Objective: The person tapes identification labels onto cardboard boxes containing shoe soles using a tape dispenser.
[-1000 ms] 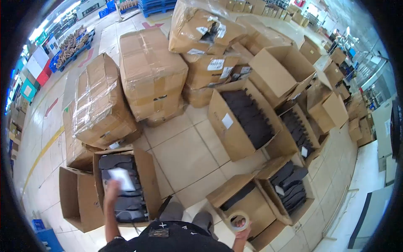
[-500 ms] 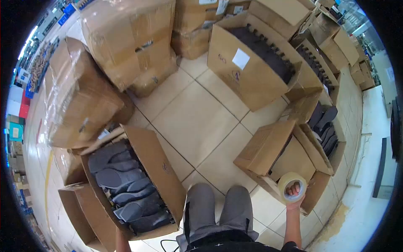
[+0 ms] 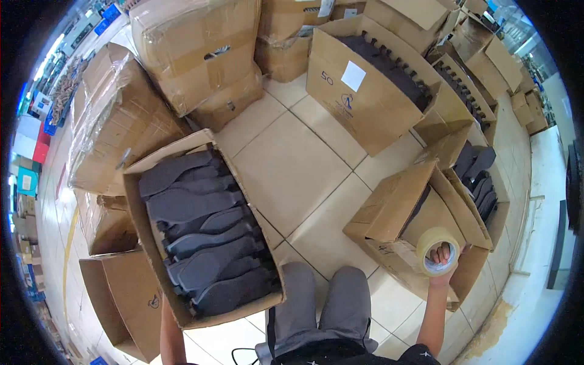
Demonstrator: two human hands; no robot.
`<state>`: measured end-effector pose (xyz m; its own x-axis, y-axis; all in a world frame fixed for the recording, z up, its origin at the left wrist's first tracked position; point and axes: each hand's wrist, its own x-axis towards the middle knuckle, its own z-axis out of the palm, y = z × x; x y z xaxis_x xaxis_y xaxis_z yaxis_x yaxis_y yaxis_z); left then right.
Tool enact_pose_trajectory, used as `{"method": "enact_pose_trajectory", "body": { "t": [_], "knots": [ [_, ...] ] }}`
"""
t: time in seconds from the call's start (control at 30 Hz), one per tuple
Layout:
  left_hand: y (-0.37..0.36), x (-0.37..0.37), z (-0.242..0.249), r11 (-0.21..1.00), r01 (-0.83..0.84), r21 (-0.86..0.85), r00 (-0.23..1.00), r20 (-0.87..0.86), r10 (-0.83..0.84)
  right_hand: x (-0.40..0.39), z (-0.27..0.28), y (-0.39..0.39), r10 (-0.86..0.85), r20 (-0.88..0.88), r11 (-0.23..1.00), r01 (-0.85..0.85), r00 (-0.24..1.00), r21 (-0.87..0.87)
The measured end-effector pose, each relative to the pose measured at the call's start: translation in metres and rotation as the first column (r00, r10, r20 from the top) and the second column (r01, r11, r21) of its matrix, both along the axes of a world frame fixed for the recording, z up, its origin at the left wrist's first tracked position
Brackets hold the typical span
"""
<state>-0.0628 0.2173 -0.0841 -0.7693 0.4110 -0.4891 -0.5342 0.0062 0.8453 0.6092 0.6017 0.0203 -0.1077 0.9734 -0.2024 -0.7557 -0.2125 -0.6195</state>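
Note:
A cardboard box [image 3: 277,299] at the lower left is packed with dark grey shoe-sole-shaped pieces [image 3: 210,228]. It is tilted, with its open top facing me. My left hand [image 3: 165,304] is against the near left side of this box; the fingers are hidden behind it. At the right, my right hand [image 3: 443,267] holds a roll of clear packing tape [image 3: 429,238], with fingers through its core. That roll is above an open-flapped carton [image 3: 389,210] on the floor.
Another open box [image 3: 125,298] stands behind the tilted one. Large taped cartons [image 3: 194,55] are stacked at the upper left. Boxes of dark pieces [image 3: 359,97] line the upper right, and a smaller one [image 3: 480,188] sits near the white wall [image 3: 541,243]. Tiled floor [image 3: 292,176] lies between.
The left box has swung up and to the right, with its right-hand side now turned out of sight and more of the box behind showing. The tape roll has moved slightly up and right.

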Motion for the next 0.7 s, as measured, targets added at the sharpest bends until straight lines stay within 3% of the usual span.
{"method": "enact_pose_trajectory", "body": {
  "t": [0.27, 0.37, 0.4, 0.47, 0.5, 0.7],
  "knots": [
    [0.199, 0.085, -0.021, 0.985, 0.091, 0.147, 0.995, 0.026, -0.096, 0.011, -0.017, -0.004, -0.003, 0.003, 0.998, 0.003, 1.000, 0.060],
    [0.288, 0.120, -0.039, 0.966, 0.132, 0.221, 0.990, 0.029, -0.142, 0.001, -0.002, -0.006, -0.062, 0.014, 0.996, 0.063, 0.998, -0.071],
    [0.316, 0.133, -0.037, 0.965, 0.134, 0.226, 0.986, 0.066, -0.153, -0.005, 0.005, -0.006, -0.097, 0.025, 0.987, 0.099, 0.995, -0.123],
    [0.370, 0.162, 0.012, 0.980, 0.113, 0.167, 0.950, 0.272, -0.156, -0.011, 0.009, -0.004, -0.054, -0.004, 0.996, 0.053, 0.999, -0.072],
    [0.398, 0.169, 0.009, 0.975, 0.120, 0.189, 0.945, 0.279, -0.170, -0.012, 0.010, -0.005, -0.031, -0.015, 0.998, 0.030, 0.999, -0.049],
    [0.508, 0.185, -0.018, 0.861, 0.106, 0.497, 0.879, 0.358, -0.315, -0.015, 0.007, -0.004, -0.012, -0.030, 1.000, 0.013, 0.999, 0.023]
  ]
}}
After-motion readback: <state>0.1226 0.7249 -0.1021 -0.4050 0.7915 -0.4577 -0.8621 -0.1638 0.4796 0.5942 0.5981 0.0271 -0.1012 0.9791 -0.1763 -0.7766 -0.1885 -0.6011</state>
